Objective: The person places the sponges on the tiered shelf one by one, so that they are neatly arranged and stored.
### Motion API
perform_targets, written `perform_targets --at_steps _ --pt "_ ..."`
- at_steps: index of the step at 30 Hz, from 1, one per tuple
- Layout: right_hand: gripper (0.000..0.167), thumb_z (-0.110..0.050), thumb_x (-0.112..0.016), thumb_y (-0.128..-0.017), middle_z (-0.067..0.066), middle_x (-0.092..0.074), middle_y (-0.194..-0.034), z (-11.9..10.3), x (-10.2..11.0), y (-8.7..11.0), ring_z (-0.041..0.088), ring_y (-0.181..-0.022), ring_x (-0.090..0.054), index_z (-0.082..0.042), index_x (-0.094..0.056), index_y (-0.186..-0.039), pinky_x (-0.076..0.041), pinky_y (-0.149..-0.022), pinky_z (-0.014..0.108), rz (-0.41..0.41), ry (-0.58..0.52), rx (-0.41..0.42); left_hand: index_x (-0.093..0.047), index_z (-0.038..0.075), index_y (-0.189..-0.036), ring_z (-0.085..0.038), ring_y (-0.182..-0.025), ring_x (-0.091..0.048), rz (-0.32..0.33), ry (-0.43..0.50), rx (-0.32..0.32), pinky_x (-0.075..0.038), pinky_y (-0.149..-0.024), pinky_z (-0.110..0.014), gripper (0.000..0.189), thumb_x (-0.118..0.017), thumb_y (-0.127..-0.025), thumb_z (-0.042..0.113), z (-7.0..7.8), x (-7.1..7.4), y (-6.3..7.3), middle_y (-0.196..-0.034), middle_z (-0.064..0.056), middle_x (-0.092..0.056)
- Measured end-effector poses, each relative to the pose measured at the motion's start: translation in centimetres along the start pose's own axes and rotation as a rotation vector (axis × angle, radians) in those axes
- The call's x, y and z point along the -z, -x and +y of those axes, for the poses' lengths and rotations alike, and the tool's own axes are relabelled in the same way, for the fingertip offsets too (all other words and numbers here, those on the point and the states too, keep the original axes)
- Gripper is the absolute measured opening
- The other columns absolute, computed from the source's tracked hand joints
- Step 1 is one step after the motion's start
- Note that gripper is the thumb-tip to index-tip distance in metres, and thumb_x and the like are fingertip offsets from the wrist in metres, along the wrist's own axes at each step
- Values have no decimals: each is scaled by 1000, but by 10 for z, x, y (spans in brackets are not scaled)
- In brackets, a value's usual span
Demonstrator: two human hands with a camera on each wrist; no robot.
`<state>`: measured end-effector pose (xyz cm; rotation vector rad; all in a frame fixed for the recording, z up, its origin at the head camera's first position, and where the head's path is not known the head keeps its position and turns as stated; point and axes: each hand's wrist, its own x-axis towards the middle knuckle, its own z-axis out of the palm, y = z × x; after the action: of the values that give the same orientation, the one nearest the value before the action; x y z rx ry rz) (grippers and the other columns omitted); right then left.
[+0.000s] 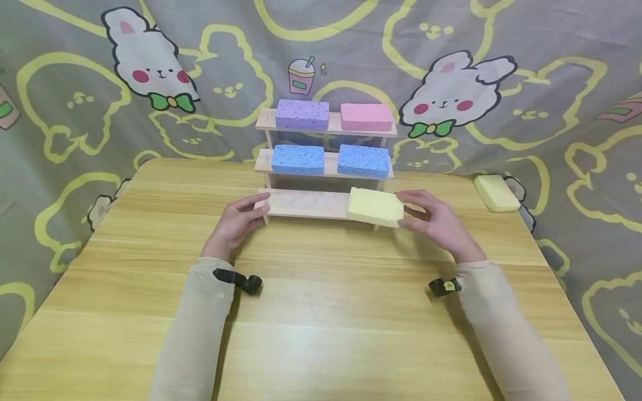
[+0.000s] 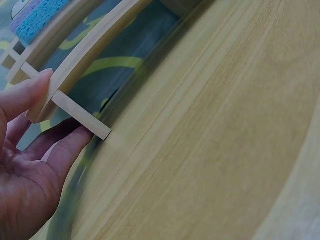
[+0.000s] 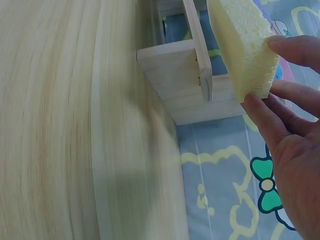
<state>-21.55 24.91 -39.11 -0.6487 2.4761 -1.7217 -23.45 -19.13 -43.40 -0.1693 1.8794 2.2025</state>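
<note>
– Pale sleeves (image 1: 198,328) nearest the lens, stretched over the table (image 1: 331,312), and what's in your grip?
– It's a yellow sponge (image 1: 375,207), thumb and fingers of my right hand (image 1: 436,220) clamped on its right end! It's just left of that grip, over the bottom shelf (image 1: 306,203); whether they touch, I can't tell.
– And the other?
– My left hand (image 1: 239,223) pinches that shelf's left end.
– Farther out?
– Up and back between my hands, two blue sponges (image 1: 298,160), then a purple sponge (image 1: 302,115) and a pink sponge (image 1: 366,117); right of my right hand, a second yellow sponge (image 1: 496,193).

the right hand (image 3: 299,142) pinches a yellow sponge (image 3: 245,45) near a wooden rack (image 3: 172,70).
</note>
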Motion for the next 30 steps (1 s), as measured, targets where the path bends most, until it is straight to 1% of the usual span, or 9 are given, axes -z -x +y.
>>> perform_targets --at_steps 3,10,17,24,30 --pt "52 7 -73 -84 12 -48 -137 -1 -4 -3 27 -129 -45 5 -57 -133 -42 -103 32 -10 -1 6 -52 5 -142 -22 -120 -52 -4 0 0 -46 -100 -35 49 -67 -95 10 0 0 1 -157 -7 -29" --pt "52 8 -73 -84 13 -49 -137 -2 -8 -9 28 -129 -45 5 -57 -133 -40 -105 41 -24 -1 18 -52 5 -142 -23 -121 -52 -13 -14 -4 -46 -100 -35 49 -66 -95 11 1 0 0 -157 -7 -28" --pt "52 3 -74 -85 11 -49 -138 -6 -13 -14 27 -130 -45 3 -57 -134 -41 -105 35 -39 -6 -11 -52 5 -142 -24 -122 -51 -13 -12 -5 -46 -101 -35 49 -67 -95 11 0 1 -1 -158 -8 -27" --pt "55 1 -74 -86 15 -46 -140 -4 -21 -20 33 -132 -42 6 -52 -136 -39 -106 37 -74 -28 2 -52 5 -142 -24 -123 -51 -13 -9 -1 -46 -101 -34 50 -67 -95 11 0 2 0 -157 -8 -28" --pt "55 -3 -75 -87 14 -46 -140 -6 -27 -26 32 -130 -45 5 -52 -136 -40 -105 39 -86 -35 -12 -51 4 -142 -24 -121 -51 -13 4 -8 -46 -100 -34 50 -66 -95 10 -1 2 0 -156 -9 -30"
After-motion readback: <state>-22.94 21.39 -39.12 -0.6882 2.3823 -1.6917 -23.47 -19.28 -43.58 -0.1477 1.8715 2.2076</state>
